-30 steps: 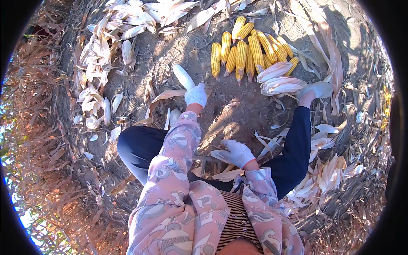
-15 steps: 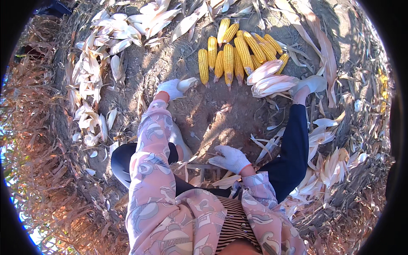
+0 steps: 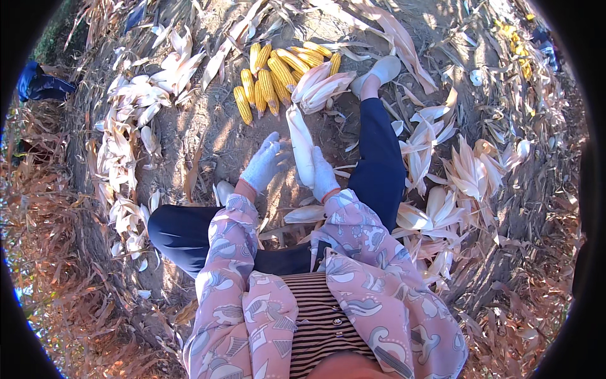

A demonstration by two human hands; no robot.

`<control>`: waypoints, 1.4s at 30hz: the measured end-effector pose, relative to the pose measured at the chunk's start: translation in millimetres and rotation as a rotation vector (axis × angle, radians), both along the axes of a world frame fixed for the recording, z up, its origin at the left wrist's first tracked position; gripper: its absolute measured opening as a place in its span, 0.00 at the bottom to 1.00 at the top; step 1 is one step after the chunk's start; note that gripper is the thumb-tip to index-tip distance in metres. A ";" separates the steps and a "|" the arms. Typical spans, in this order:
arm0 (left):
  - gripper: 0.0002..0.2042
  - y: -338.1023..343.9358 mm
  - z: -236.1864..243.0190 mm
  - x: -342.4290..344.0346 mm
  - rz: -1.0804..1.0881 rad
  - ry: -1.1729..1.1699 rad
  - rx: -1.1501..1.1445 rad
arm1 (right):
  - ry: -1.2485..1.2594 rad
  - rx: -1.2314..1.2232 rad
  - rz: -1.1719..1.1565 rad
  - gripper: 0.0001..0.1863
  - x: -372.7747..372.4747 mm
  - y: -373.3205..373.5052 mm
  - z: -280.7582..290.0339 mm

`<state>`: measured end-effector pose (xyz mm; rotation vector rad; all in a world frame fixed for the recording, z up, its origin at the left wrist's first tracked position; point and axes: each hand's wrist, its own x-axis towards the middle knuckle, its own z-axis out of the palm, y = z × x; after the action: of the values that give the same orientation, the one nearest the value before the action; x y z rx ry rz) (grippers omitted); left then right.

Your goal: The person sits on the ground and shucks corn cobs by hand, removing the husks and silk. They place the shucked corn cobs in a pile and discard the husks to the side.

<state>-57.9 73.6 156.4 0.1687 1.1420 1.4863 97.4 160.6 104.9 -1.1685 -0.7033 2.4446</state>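
An ear of corn in its pale husk (image 3: pixel 299 140) stands tilted in front of me, its tip pointing away. White-gloved, my right hand (image 3: pixel 323 172) is closed around the lower right side of that ear. My left hand (image 3: pixel 261 165), also gloved, is just left of it, fingers apart and slightly blurred, touching nothing. Beyond both hands lies a group of bare yellow corn cobs (image 3: pixel 281 74). Two ears still in their husks (image 3: pixel 328 91) rest against the right side of this group.
Heaps of dry husks lie at the left (image 3: pixel 117 158) and right (image 3: pixel 476 170). My right shoe (image 3: pixel 383 69) is beside the husked ears. Part of another person in blue (image 3: pixel 45 83) shows at the far left, and more yellow cobs (image 3: pixel 512 43) at the far right.
My left hand has drawn back toward me from the far left, where it was at a pale husked piece. My right hand, empty before, now holds the husk-covered ear. The view has shifted.
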 end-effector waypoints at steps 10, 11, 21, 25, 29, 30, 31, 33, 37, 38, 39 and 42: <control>0.21 -32.4 -64.6 47.3 -0.467 0.754 -0.615 | 0.304 -0.225 0.051 0.31 10.8 -0.8 12.7; 0.21 -39.4 -75.8 57.9 -0.376 0.596 -0.467 | 0.405 -0.327 0.102 0.31 10.9 -4.6 20.9; 0.26 -34.3 -16.8 38.6 0.111 0.029 -0.250 | -0.025 0.083 0.091 0.34 15.7 12.8 0.2; 0.26 -19.7 -10.3 66.0 0.072 -0.046 -0.009 | 0.091 -0.079 0.164 0.35 21.3 -14.8 24.1; 0.24 -11.2 -12.6 70.5 0.060 0.254 -0.111 | -0.410 0.653 0.600 0.23 34.9 1.5 -37.1; 0.22 -12.1 -23.7 62.6 0.049 0.379 -0.108 | -0.627 0.754 0.743 0.20 36.3 5.7 -35.5; 0.22 -18.4 -29.3 57.5 0.063 0.362 -0.129 | -0.779 0.955 0.720 0.20 42.5 -6.1 -10.6; 0.23 -4.5 -22.5 56.2 0.030 0.334 -0.122 | -0.636 1.233 0.458 0.20 56.9 11.4 -49.6; 0.26 -8.2 -46.2 50.0 -0.064 0.468 -0.182 | -0.267 0.230 0.092 0.22 41.2 11.8 19.9; 0.26 -10.1 -54.2 51.9 -0.117 0.578 -0.179 | -0.249 0.210 0.034 0.23 39.4 12.5 23.3; 0.27 -13.7 -62.2 54.3 -0.168 0.688 -0.175 | -0.231 0.190 -0.022 0.23 37.0 12.2 25.9; 0.28 -5.4 -52.6 76.1 -0.338 0.904 -0.216 | -0.090 0.166 -0.110 0.22 39.3 18.6 -13.7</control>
<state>18.2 68.2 103.8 0.9016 1.8618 0.9634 136.6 179.2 91.3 -1.2230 -0.8282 2.2097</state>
